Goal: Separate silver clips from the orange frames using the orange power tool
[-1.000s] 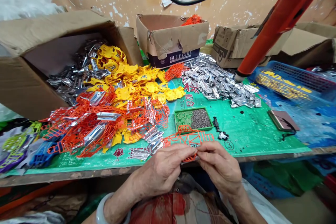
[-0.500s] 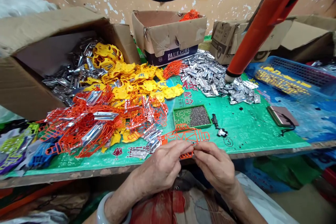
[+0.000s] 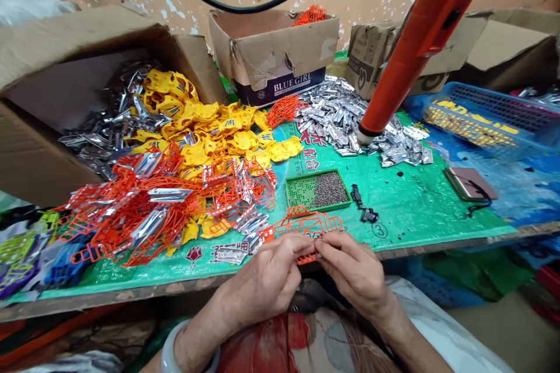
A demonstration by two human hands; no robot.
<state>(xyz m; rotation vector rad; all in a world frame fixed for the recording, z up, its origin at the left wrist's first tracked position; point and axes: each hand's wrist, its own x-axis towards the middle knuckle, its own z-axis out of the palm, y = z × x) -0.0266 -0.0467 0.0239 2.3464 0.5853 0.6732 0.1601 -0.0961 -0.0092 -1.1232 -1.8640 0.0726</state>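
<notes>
My left hand and my right hand meet at the front edge of the table, fingertips pinched together. Whatever sits between the fingertips is too small and covered to name. Partly beneath the hands lies a flat orange plastic frame with an openwork pattern. Just beyond it is a green tray with small metal screws heaped on its right side. Small black plastic parts lie right of the tray.
A red-orange powered screwdriver hangs over silver pieces. Yellow shells and orange frames pile up at left by an open carton. A blue basket and a phone-like object are at right.
The view has shifted slightly. The hanging screwdriver appears farther left and lower against the silver pile. Both hands stay pinched together, with small finger shifts.
</notes>
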